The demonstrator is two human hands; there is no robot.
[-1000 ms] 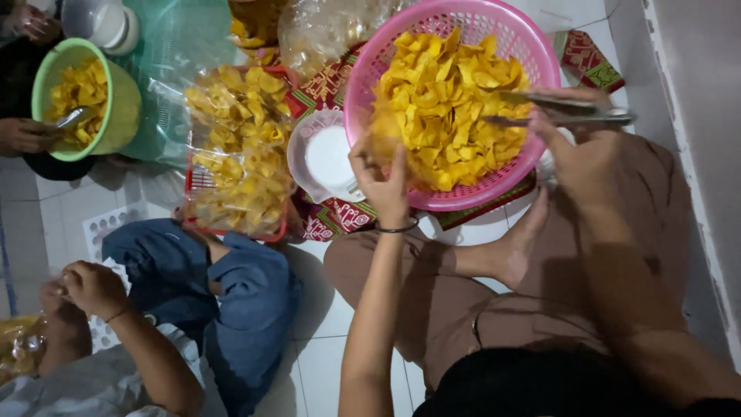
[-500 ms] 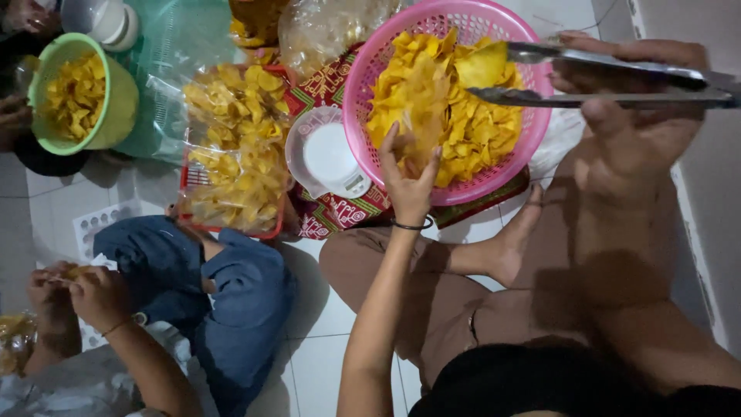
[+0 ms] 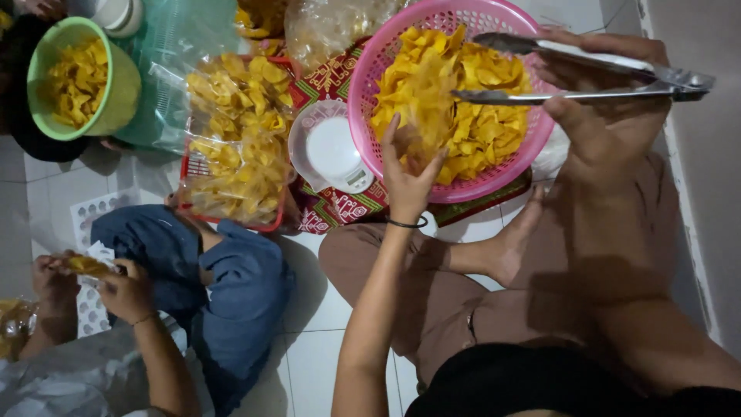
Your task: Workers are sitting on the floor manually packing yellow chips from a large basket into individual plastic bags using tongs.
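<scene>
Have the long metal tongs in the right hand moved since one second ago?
Yes. The metal tongs have risen toward the far rim of the round pink plastic basket, now open above the chips.

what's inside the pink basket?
The pink basket is piled with yellow chips. The left hand holds a clear bag over them; the right hand holds metal tongs above. The chips cover the basket's bottom.

pink basket [image 3: 367, 139] top cut off, chips blurred
</scene>
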